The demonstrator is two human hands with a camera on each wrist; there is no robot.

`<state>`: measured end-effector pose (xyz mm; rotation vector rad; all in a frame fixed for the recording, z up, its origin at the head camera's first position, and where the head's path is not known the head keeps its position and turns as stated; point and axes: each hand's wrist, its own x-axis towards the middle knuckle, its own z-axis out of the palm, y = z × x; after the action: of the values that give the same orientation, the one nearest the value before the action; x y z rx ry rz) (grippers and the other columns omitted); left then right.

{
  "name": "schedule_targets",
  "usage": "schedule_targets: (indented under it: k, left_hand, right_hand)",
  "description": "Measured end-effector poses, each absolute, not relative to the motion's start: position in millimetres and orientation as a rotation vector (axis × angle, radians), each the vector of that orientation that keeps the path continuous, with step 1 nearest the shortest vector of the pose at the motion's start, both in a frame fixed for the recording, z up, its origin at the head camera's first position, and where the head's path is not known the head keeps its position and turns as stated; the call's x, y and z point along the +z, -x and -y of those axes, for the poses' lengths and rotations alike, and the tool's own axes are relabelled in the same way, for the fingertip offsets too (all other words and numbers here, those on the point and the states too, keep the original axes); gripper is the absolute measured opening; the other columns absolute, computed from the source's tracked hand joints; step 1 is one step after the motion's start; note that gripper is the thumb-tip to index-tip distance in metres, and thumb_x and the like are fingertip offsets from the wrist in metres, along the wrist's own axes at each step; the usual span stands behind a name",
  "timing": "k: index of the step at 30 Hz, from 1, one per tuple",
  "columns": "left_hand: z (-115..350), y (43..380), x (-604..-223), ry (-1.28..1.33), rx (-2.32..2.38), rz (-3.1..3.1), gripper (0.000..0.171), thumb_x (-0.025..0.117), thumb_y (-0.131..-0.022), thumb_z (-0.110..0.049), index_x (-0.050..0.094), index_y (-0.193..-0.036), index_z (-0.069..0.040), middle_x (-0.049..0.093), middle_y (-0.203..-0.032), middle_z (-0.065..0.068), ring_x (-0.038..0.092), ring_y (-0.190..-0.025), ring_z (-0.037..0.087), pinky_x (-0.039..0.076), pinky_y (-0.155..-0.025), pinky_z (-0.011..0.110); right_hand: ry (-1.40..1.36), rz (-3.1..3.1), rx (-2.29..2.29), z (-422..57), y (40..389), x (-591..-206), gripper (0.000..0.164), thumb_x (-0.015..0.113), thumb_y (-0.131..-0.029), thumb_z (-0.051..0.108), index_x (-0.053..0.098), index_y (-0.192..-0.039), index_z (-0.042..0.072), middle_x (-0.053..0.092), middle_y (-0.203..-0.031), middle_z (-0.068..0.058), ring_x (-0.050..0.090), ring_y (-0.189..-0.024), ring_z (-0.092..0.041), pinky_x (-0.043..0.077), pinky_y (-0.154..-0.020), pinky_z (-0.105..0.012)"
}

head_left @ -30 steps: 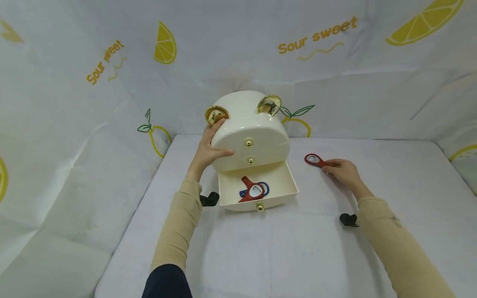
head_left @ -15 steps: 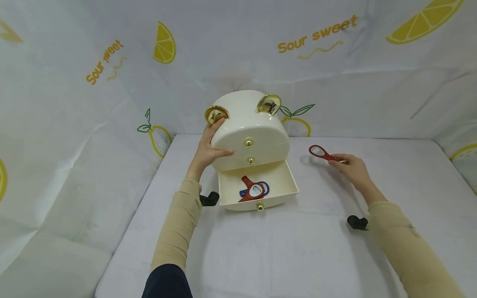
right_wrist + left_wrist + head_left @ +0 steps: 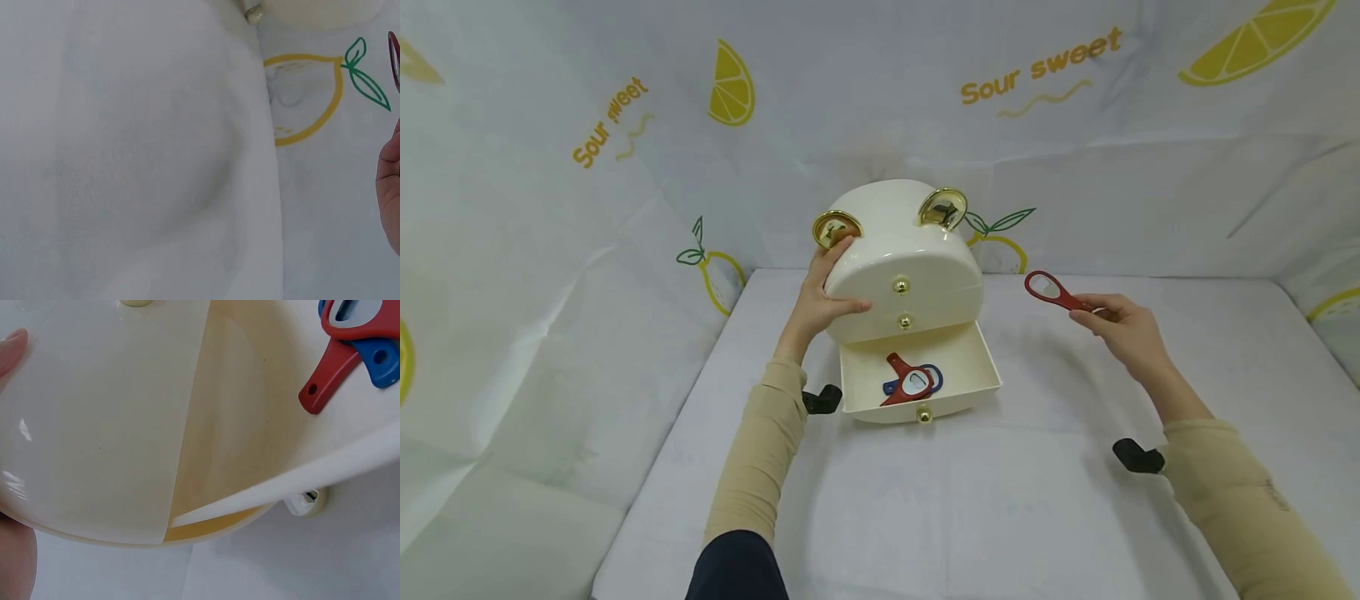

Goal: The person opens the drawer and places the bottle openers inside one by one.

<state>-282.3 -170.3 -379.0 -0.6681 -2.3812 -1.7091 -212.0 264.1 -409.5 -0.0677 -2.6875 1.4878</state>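
Observation:
A glossy cream drawer box [image 3: 902, 242] with gold ears stands on the table, its bottom drawer [image 3: 977, 371] pulled out. My left hand [image 3: 812, 308] grips the box's left side, thumb on the front face and a finger up by the left ear. My right hand [image 3: 1123, 329] pinches the handle of a red bottle opener [image 3: 1062, 293], raised over the table to the box's right. Inside the drawer, red bottle openers [image 3: 912, 382] overlap a blue bottle opener [image 3: 936, 377]. The right wrist view catches only edges of the hand [image 3: 390, 194] and the red opener [image 3: 394, 59].
Gold knobs [image 3: 901, 286] dot the box front, one of them on the drawer front. Behind the table [image 3: 970, 508] hangs a white lemon-print cloth [image 3: 865, 100]. Black wrist-worn pieces [image 3: 1138, 457] jut out beside both forearms.
My right hand has lifted the red bottle opener and drawn it back to the right, away from the box. The left hand, the box and the drawer stay as they were.

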Motion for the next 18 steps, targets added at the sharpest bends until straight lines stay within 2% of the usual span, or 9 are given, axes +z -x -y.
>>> schedule_targets:
  k: [5, 8, 13, 18]
  left_hand:
    - [170, 282, -379, 0.65, -1.717, 2.397, 0.096, 0.083, -0.064, -0.006, 0.035, -0.143, -0.034, 0.026, -0.146, 0.0, 0.042, -0.115, 0.026, 0.042, -0.09, 0.047]
    - [170, 281, -377, 0.643, -1.729, 2.403, 0.096, 0.083, -0.065, -0.003, 0.035, -0.144, -0.03, 0.026, -0.146, 0.002, 0.042, -0.116, 0.027, 0.041, -0.091, 0.048]
    - [167, 271, -364, 0.651, -1.744, 2.401, 0.094, 0.081, -0.065, -0.001, 0.034, -0.144, -0.023, 0.025, -0.147, 0.006, 0.042, -0.117, 0.028, 0.041, -0.093, 0.048]
    - [164, 263, -356, 0.641, -1.728, 2.414, 0.093, 0.079, -0.066, 0.002, 0.033, -0.144, -0.017, 0.025, -0.148, 0.008, 0.041, -0.117, 0.027, 0.04, -0.093, 0.046]
  right_hand:
    - [-0.001, 2.627, 1.583, -255, 204, -397, 0.041, 0.065, -0.086, 0.036, 0.06, -0.123, 0.018, 0.054, -0.088, 0.025, 0.051, -0.08, 0.002, 0.04, -0.068, -0.017]
    - [-0.087, 2.57, 1.648, -247, 199, -389, 0.038, 0.065, -0.087, 0.028, 0.061, -0.121, 0.014, 0.057, -0.093, 0.024, 0.055, -0.081, 0.003, 0.043, -0.07, -0.013]
    - [-0.319, 2.482, 1.689, -231, 195, -380, 0.032, 0.065, -0.087, 0.012, 0.062, -0.117, 0.003, 0.059, -0.097, 0.018, 0.056, -0.08, -0.002, 0.046, -0.069, -0.013]
    - [-0.507, 2.469, 1.698, -213, 195, -375, 0.03, 0.065, -0.086, 0.007, 0.063, -0.115, 0.0, 0.059, -0.099, 0.013, 0.055, -0.081, -0.005, 0.047, -0.069, -0.014]
